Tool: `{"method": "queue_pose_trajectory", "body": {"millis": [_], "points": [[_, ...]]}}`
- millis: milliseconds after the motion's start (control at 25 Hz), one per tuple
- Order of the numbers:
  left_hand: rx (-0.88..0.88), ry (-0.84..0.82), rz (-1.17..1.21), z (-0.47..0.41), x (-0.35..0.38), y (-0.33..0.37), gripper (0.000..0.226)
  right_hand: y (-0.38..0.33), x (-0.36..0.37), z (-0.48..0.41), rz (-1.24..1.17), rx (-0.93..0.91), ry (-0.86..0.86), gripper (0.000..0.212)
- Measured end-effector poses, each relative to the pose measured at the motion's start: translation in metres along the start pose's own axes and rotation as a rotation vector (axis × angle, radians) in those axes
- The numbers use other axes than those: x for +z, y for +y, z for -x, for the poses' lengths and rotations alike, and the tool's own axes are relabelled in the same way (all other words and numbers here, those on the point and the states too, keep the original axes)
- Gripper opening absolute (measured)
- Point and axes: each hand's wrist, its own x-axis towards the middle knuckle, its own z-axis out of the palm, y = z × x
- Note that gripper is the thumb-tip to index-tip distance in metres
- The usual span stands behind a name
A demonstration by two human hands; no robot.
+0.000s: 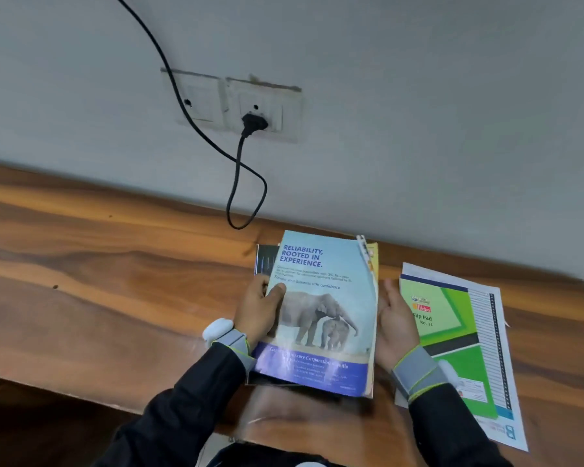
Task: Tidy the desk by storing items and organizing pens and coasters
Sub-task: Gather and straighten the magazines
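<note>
A stack of glossy magazines (321,315), its top cover light blue with two grey elephants, lies near the back edge of the brown wooden desk (115,281). The left hand (260,311) grips the stack's left edge, thumb curled over the cover. The right hand (397,325) presses its straight fingers against the stack's right edge. Just beside it a green slip pad (452,332) lies on a white printed sheet (501,382).
</note>
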Motion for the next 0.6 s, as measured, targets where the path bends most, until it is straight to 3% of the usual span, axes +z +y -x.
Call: {"method": "queue_pose_trajectory", "body": {"millis": [80,160,240,360,440,600], "points": [[0.028,0.04,-0.207,-0.014,-0.016,-0.011,0.012,0.006,0.006,-0.021,0.274,-0.041,0.116,0.041],[0.113,0.024,-0.392,-0.022,-0.021,-0.02,0.013,0.006,0.008,-0.031,0.825,-0.183,0.231,0.033],[0.212,-0.014,-0.563,-0.03,-0.027,-0.031,0.018,0.008,0.008,-0.038,1.246,-0.227,0.284,0.046],[0.291,0.044,-0.783,-0.038,-0.03,-0.041,0.038,0.017,0.003,-0.041,1.688,-0.166,0.435,0.054],[0.31,0.059,-0.711,-0.039,-0.025,-0.041,0.043,0.027,-0.001,-0.037,1.817,-0.173,0.484,0.054],[0.396,-0.017,-0.722,-0.047,-0.017,-0.03,0.046,0.032,-0.004,-0.033,1.795,-0.182,0.58,0.06]]}}
